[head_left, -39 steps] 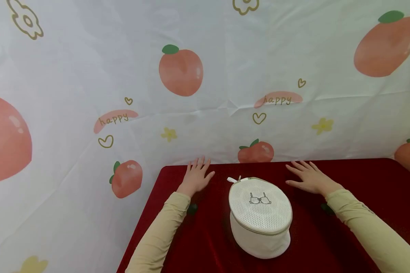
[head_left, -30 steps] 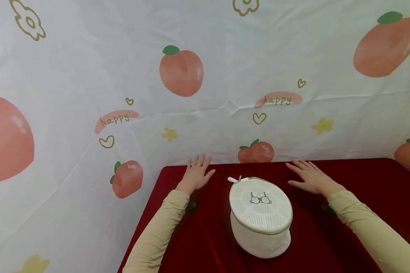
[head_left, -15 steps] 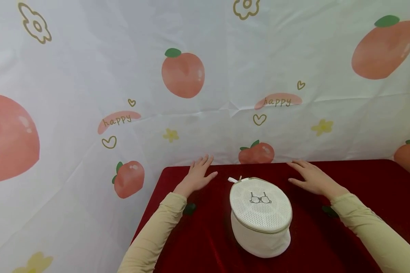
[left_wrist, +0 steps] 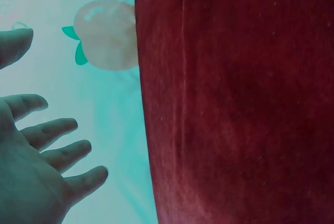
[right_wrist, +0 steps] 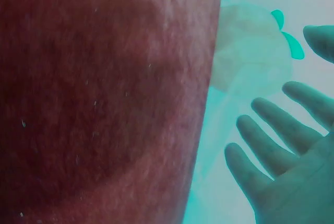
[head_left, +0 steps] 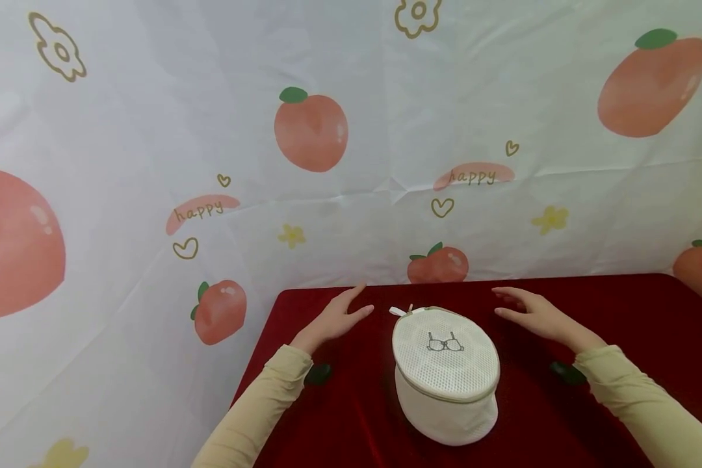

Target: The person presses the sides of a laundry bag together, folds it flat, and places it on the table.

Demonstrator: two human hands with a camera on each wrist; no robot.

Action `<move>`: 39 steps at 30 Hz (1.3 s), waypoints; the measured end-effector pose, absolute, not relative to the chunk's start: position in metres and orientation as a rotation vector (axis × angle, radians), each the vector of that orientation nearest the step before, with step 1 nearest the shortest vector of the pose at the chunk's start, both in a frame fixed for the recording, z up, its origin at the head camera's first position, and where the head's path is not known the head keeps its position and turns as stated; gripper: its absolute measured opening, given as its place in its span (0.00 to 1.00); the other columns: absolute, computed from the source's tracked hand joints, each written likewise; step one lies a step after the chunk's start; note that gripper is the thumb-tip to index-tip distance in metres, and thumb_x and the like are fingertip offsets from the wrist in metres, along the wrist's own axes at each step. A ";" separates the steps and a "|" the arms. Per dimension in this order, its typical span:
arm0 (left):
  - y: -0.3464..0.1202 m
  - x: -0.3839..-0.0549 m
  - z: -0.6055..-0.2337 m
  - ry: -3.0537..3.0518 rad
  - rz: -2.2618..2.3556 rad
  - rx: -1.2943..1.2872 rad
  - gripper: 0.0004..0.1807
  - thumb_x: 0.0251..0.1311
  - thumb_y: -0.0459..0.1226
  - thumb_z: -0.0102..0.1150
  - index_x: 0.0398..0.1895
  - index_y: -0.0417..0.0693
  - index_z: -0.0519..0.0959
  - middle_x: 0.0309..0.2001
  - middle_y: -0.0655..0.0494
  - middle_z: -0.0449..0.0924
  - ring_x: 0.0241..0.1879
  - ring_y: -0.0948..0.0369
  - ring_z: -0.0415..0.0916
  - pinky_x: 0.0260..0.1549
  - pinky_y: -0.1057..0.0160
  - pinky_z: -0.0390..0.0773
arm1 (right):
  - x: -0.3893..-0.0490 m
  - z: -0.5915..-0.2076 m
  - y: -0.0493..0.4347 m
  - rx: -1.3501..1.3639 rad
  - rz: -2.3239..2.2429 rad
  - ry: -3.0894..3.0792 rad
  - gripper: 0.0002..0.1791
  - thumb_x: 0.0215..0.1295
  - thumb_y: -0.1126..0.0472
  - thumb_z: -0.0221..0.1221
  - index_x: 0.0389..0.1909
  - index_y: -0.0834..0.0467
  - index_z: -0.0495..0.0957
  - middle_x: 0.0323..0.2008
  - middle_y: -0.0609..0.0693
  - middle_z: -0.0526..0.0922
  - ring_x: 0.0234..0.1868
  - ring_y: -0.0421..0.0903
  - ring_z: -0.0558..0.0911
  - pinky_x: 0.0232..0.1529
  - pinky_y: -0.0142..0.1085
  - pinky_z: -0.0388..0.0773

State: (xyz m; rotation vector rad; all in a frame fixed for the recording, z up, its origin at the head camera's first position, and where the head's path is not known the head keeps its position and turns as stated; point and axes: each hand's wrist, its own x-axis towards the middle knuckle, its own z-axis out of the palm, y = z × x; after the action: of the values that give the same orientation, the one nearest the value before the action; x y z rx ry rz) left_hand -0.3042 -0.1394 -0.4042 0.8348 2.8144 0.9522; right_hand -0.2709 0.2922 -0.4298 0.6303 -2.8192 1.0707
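Note:
A round white mesh laundry bag (head_left: 446,370) with a zip round its lid and a small bra drawing on top stands on the red cloth-covered table (head_left: 339,416) in the head view. A white tab and zip pull stick out at its far left edge. My left hand (head_left: 335,317) is held to the left of the bag, thumb and fingers apart, holding nothing. To the right of the bag my right hand (head_left: 538,316) is likewise free, its fingers loosely bent toward the bag. Both wrist views show the spread fingers, with the bag outside those views.
A white curtain (head_left: 380,143) printed with peaches, hearts and flowers hangs right behind the table's far edge and along its left side. A dark object (head_left: 318,374) shows beneath the left wrist, and another dark object (head_left: 567,372) beneath the right wrist.
Both hands have turned from palms down to palms facing inward and drawn back a little from the far edge. The bag has stayed in place.

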 end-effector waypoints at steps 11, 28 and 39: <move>-0.144 -0.289 -0.406 2.564 1.313 0.752 0.34 0.69 0.47 0.52 0.74 0.50 0.55 0.69 0.40 0.59 0.67 0.41 0.57 0.62 0.42 0.61 | -0.257 -0.422 0.288 0.663 1.394 -2.779 0.30 0.73 0.53 0.52 0.67 0.67 0.60 0.61 0.69 0.68 0.59 0.65 0.70 0.52 0.48 0.75; -0.153 -0.273 -0.409 2.005 1.810 0.522 0.32 0.72 0.45 0.46 0.73 0.42 0.53 0.68 0.36 0.58 0.66 0.39 0.56 0.60 0.44 0.65 | -0.243 -0.420 0.292 0.608 1.876 -2.685 0.30 0.74 0.58 0.50 0.69 0.68 0.55 0.64 0.72 0.61 0.60 0.61 0.71 0.52 0.39 0.76; -0.162 -0.266 -0.415 1.845 1.923 0.406 0.31 0.72 0.46 0.46 0.73 0.45 0.55 0.68 0.38 0.59 0.65 0.42 0.61 0.60 0.46 0.66 | -0.235 -0.420 0.300 0.609 2.118 -2.572 0.28 0.77 0.57 0.44 0.69 0.69 0.54 0.64 0.69 0.63 0.57 0.48 0.77 0.52 0.39 0.77</move>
State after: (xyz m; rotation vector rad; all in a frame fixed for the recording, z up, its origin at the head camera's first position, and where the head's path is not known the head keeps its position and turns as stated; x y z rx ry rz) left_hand -0.2662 -0.1616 -0.4145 0.4064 1.8452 1.9233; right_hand -0.2351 0.2999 -0.4196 0.6091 -2.5723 2.1177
